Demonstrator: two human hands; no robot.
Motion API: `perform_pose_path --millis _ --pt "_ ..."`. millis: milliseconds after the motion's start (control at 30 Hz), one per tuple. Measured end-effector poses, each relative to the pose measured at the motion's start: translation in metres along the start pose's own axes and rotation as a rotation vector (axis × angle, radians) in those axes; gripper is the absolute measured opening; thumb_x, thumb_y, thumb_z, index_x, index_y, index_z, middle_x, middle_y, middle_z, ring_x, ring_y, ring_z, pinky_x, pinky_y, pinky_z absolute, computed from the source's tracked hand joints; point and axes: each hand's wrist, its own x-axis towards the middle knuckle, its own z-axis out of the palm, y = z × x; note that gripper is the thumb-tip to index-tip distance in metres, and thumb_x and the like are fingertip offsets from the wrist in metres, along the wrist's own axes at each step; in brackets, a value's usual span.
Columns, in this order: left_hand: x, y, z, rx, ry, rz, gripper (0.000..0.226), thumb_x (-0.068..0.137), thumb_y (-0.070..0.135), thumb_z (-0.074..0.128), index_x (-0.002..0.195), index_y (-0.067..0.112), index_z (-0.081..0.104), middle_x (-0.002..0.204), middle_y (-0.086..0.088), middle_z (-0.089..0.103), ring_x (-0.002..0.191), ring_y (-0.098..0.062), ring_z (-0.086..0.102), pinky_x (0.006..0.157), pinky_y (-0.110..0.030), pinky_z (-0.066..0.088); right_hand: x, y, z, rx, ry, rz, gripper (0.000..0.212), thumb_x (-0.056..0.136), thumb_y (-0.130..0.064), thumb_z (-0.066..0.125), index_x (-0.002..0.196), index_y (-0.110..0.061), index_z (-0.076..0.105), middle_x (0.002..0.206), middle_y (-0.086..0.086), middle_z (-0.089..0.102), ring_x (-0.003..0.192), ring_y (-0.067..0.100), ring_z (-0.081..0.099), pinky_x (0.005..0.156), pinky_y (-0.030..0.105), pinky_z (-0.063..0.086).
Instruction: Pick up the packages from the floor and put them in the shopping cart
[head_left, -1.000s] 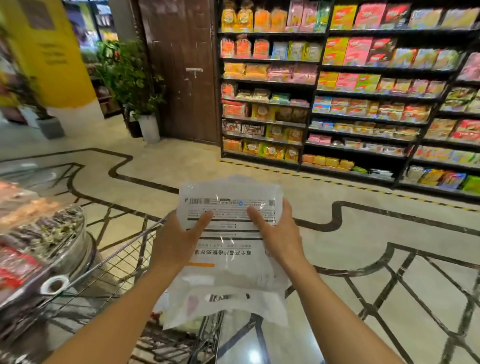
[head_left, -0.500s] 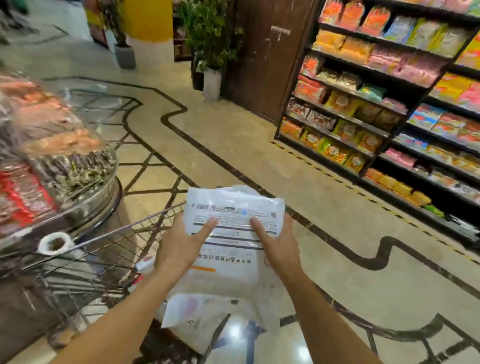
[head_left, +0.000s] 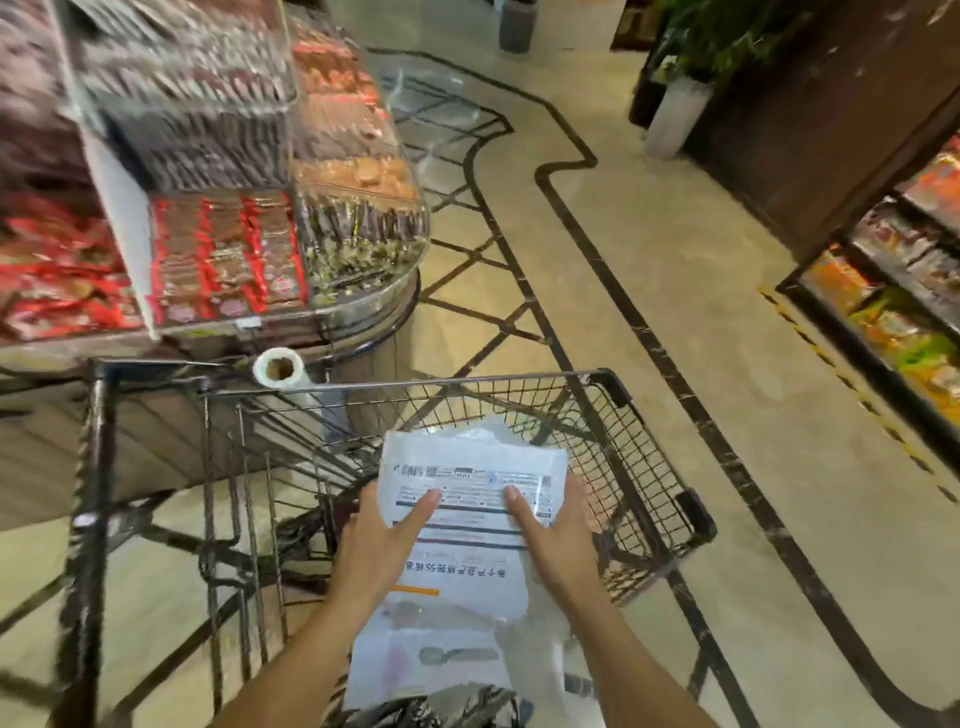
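The store was evenly and warmly lit, and the polished floor (head_left: 675, 291) carried only soft sheen. My view smeared with motion blur across the snack display (head_left: 208, 156) and right-hand shelves (head_left: 904, 291). Wide-angle distortion bent the floor lines toward the edges.

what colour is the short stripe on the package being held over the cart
Orange, on the white package, near the left hand; the head view, the only one, shows it.
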Motion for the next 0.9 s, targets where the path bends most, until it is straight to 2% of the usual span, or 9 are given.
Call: perform_pose_path --millis 100,200,267,433,600,667,733,800,900 --pt "-0.005 -0.008 0.008 -0.07 0.108 -0.076 0.098 0.067 0.096 0.058 0.142 0.035 0.051 0.121 0.014 0.068 0.109 -0.019 0.067 0.096 -0.047 0.055 0.02 -0.004 0.004 -0.082 -0.081 -0.042 0.086 0.072 -0.087 0.063 0.142 -0.045 0.038 0.119 -0.021 0.068 0.104 0.003 0.068 0.088 0.038 0.053" --pt "-0.005 -0.005 0.011 -0.13 0.207 -0.145 0.096 0.063 0.096 0.061 0.134 0.032 0.054 0.113 0.011 0.071 0.101 -0.019 0.07 0.093 -0.049 0.057 0.039 -0.015 0.005 -0.137 -0.184 -0.064 0.082 0.076 -0.084 0.064 0.141 -0.042 0.036 0.123 -0.016 0.065 0.109 0.01 0.067 0.09 0.042 0.055" --pt "0.001 0.0 0.011 -0.201 0.291 -0.183 0.093 0.069 0.085 0.072 0.137 0.024 0.051 0.114 0.004 0.072 0.101 -0.023 0.071 0.091 -0.049 0.058 0.054 -0.028 0.006 -0.134 -0.239 -0.092 0.084 0.076 -0.084 0.066 0.143 -0.04 0.038 0.129 -0.013 0.061 0.118 0.013 0.062 0.097 0.044 0.052" --pt "0.012 0.002 0.008 -0.381 0.387 -0.268 0.088 0.077 0.055 0.087 0.141 0.014 0.042 0.116 -0.002 0.068 0.1 -0.025 0.07 0.091 -0.048 0.059 0.095 -0.016 0.022 -0.097 -0.376 -0.083 0.122 0.064 -0.091 0.069 0.159 -0.031 0.023 0.156 0.0 0.05 0.141 0.027 0.052 0.115 0.055 0.044" --pt "0.009 -0.007 0.007 -0.262 0.321 -0.255 0.084 0.064 0.076 0.079 0.134 0.031 0.061 0.113 0.009 0.076 0.104 -0.02 0.073 0.098 -0.049 0.057 0.091 -0.027 0.017 -0.129 -0.481 -0.095 0.105 0.075 -0.078 0.068 0.159 -0.027 0.034 0.142 -0.006 0.058 0.124 0.018 0.062 0.101 0.035 0.051" --pt "0.008 -0.004 0.006 -0.225 0.322 -0.243 0.077 0.076 0.066 0.079 0.139 0.027 0.055 0.12 0.006 0.071 0.113 -0.024 0.069 0.1 -0.046 0.054 0.096 -0.027 0.018 -0.151 -0.509 -0.097 0.089 0.088 -0.063 0.071 0.159 -0.024 0.034 0.13 -0.012 0.059 0.117 0.014 0.061 0.088 0.023 0.049" --pt "0.003 0.003 0.006 -0.135 0.32 -0.178 0.091 0.073 0.07 0.075 0.148 0.028 0.045 0.13 0.003 0.065 0.121 -0.024 0.063 0.102 -0.045 0.052 0.099 -0.03 0.016 -0.192 -0.505 -0.113 0.083 0.093 -0.055 0.071 0.159 -0.022 0.034 0.119 -0.022 0.059 0.113 0.011 0.06 0.078 0.013 0.045" --pt "-0.003 0.007 0.005 0.001 0.289 -0.093 0.103 0.067 0.077 0.069 0.155 0.031 0.04 0.141 0.002 0.059 0.129 -0.023 0.059 0.107 -0.048 0.05 0.099 -0.034 0.015 -0.241 -0.497 -0.112 0.09 0.088 -0.066 0.068 0.16 -0.024 0.032 0.127 -0.015 0.062 0.121 0.014 0.06 0.092 0.022 0.048" --pt "-0.006 0.015 -0.004 0.274 0.226 -0.075 0.098 0.086 0.073 0.062 0.165 0.027 0.027 0.166 -0.006 0.035 0.153 -0.029 0.034 0.123 -0.047 0.032 0.099 -0.039 0.01 -0.344 -0.483 -0.144 0.11 0.073 -0.086 0.054 0.162 -0.028 0.026 0.153 0.003 0.054 0.14 0.029 0.052 0.117 0.047 0.04"
